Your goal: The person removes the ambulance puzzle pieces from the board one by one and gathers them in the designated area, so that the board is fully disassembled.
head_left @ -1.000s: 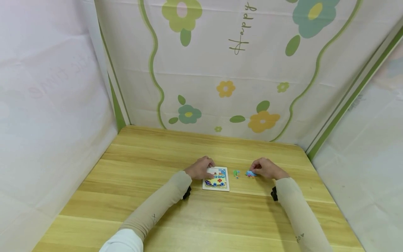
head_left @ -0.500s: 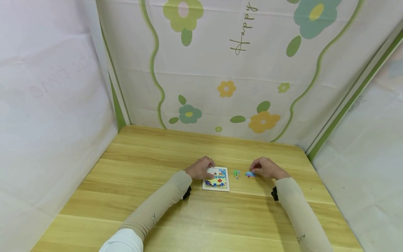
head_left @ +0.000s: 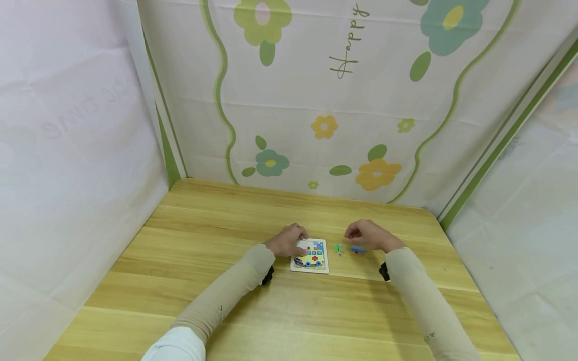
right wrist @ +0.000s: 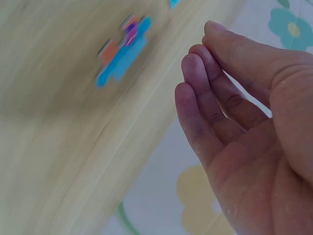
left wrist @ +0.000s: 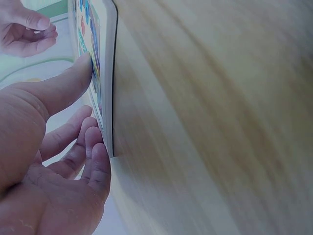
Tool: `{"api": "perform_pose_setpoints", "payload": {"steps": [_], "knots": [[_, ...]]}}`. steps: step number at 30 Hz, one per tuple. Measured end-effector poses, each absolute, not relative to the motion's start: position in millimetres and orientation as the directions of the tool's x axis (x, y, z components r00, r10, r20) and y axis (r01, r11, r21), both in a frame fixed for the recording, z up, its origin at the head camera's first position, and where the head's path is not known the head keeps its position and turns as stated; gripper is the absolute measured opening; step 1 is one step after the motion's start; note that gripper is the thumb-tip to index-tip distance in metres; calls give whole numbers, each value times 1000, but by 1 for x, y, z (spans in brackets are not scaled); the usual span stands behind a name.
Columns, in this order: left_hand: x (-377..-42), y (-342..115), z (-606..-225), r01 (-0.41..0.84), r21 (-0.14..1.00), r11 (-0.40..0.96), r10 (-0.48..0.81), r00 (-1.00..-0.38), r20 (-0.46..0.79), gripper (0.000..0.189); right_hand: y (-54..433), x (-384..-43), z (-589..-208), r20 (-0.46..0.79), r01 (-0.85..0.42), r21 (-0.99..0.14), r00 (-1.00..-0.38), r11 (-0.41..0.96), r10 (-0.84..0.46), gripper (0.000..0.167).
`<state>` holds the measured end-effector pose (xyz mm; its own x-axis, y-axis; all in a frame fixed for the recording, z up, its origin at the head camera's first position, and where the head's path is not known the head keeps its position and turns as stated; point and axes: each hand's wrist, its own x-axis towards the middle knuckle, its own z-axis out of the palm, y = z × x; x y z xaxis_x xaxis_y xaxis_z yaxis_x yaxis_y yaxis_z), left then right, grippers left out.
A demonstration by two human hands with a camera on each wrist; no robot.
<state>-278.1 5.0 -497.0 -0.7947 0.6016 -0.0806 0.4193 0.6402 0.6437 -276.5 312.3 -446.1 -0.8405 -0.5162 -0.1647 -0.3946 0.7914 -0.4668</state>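
A small framed jigsaw puzzle [head_left: 311, 271] with a yellow ambulance picture lies on the table. My left hand [head_left: 285, 240] holds it at its left side: the thumb rests on its face and the fingertips are at its edge, as the left wrist view shows. Part of the picture's upper left is pale, without printed pieces. My right hand [head_left: 369, 235] hovers over the table with thumb and forefinger close together and nothing visible between them. Below it lie blue puzzle pieces [head_left: 358, 249] with orange and purple parts. A small green and blue piece group [head_left: 338, 248] lies between these and the frame.
The wooden table [head_left: 253, 316] reaches back to a white cloth wall [head_left: 280, 100] printed with flowers. Further white cloth stands at the left and right sides. Dark bands with wrist cameras sit under both sleeves.
My right hand has let go of the blue pieces, lifted, and moved left toward the green pieces. The blue pieces have turned slightly. The left hand and the puzzle have stayed put.
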Motion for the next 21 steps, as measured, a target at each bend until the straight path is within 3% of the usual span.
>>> {"api": "perform_pose_setpoints", "payload": {"steps": [21], "knots": [[-278, 4, -495, 435, 634, 640, 615, -785, -82, 45, 236, -288, -462, -238, -382, -466, -814, 798, -530, 10]]}}
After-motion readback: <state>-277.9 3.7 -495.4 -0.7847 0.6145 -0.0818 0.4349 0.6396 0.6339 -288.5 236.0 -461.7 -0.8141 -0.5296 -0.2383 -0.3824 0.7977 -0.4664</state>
